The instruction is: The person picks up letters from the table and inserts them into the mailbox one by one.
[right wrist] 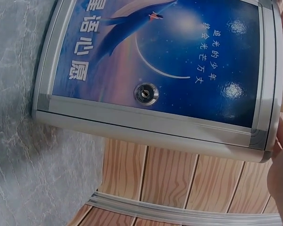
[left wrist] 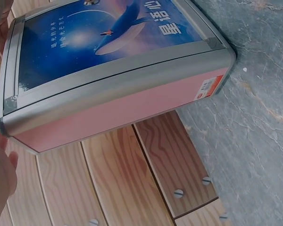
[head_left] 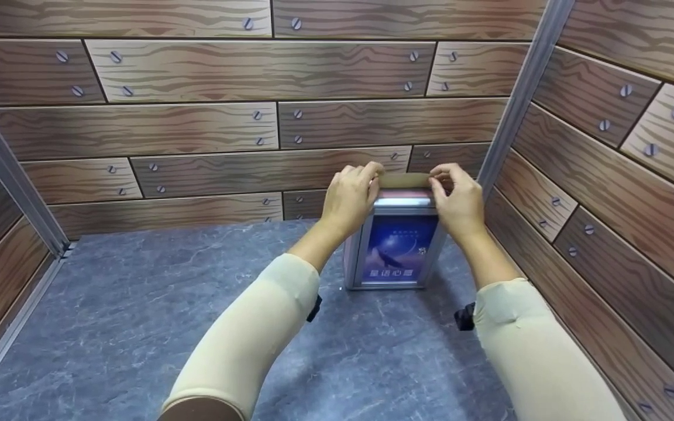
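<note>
A silver-framed box [head_left: 398, 248] with pink sides stands upright on the floor, its front a blue panel with a whale picture and white lettering. In the right wrist view a round keyhole lock [right wrist: 146, 94] sits on that panel. Along the box's top runs a flat brown paper piece [head_left: 405, 180]; whether it is a sheet or an envelope I cannot tell. My left hand [head_left: 350, 196] pinches its left end and my right hand [head_left: 460, 197] its right end, both at the box's top corners. Its lower edge is hidden behind the box's top.
A grey marbled surface [head_left: 196, 304] lies under the box. Walls printed as wooden planks [head_left: 196, 128] rise behind and at both sides, with a metal corner post [head_left: 518, 111] close to the right of the box. Black wrist cameras [head_left: 464, 317] hang under the sleeves.
</note>
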### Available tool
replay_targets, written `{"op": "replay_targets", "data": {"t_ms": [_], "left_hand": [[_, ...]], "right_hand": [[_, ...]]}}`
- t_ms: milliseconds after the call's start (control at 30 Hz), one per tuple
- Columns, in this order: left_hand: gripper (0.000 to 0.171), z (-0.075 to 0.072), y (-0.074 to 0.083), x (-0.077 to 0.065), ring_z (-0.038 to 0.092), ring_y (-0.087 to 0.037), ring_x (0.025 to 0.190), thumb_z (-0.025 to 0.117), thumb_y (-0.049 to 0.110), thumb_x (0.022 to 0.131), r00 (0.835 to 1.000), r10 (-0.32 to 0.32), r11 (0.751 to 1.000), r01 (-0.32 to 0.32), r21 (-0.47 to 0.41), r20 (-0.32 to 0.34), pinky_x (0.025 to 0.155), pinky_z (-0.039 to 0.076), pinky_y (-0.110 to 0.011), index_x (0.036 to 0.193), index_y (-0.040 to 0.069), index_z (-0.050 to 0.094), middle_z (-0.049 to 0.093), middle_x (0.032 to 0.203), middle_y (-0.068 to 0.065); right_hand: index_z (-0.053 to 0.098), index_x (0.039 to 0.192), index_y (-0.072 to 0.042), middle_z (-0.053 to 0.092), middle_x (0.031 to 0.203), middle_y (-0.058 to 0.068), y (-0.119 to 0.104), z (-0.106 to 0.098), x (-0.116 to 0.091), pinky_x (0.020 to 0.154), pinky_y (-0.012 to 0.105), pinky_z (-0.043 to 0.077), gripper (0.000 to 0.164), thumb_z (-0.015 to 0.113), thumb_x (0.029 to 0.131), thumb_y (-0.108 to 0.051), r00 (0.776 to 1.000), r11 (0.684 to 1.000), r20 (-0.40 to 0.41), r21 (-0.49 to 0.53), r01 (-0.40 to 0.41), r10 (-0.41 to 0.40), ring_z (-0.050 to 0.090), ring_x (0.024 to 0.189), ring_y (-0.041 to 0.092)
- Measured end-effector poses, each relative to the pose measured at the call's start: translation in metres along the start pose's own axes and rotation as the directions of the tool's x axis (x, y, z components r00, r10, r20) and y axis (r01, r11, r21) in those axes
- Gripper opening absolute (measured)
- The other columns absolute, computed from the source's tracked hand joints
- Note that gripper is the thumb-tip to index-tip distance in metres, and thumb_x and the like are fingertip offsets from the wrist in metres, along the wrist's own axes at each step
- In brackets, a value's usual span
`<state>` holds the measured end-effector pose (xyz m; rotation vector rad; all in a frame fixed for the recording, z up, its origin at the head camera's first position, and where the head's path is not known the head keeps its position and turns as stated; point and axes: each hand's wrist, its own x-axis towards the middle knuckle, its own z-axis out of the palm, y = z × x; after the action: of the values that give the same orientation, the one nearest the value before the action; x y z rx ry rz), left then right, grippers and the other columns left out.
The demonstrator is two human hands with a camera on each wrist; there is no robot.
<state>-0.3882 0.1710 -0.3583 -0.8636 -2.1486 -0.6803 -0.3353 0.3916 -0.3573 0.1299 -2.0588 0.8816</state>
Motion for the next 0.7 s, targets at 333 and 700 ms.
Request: {"op": "replay_targets", "data": {"t_ms": [333,700], "left_hand": [[0.012,0.001,0.002,-0.002,0.075,-0.022,0.108,0.068,0.023,0.106,0.99,-0.114,0.993,0.112,0.019,0.087,0.097,0.058,-0.04,0.112,0.019,0.077,0.083,0.11,0.004],[0.019,-0.004,0.004,-0.004,0.074,-0.026,0.112,0.062,0.026,0.108,0.987,-0.144,0.989,0.145,-0.005,0.071,0.1,0.058,-0.044,0.115,0.018,0.078,0.082,0.116,0.001]], "right_hand": [[0.077,0.104,0.002,0.071,0.118,0.02,0.006,-0.002,-0.002,0.098,0.035,0.053,0.01,0.076,0.1,-0.006,0.993,0.996,0.097,-0.069,-0.058,0.065,0.071,0.111,0.035],[0.079,0.12,0.006,0.069,0.143,0.022,0.006,-0.011,0.0,0.119,0.053,0.049,0.028,0.063,0.109,-0.014,0.97,0.991,0.221,-0.106,-0.076,0.099,0.062,0.139,0.042]]}}
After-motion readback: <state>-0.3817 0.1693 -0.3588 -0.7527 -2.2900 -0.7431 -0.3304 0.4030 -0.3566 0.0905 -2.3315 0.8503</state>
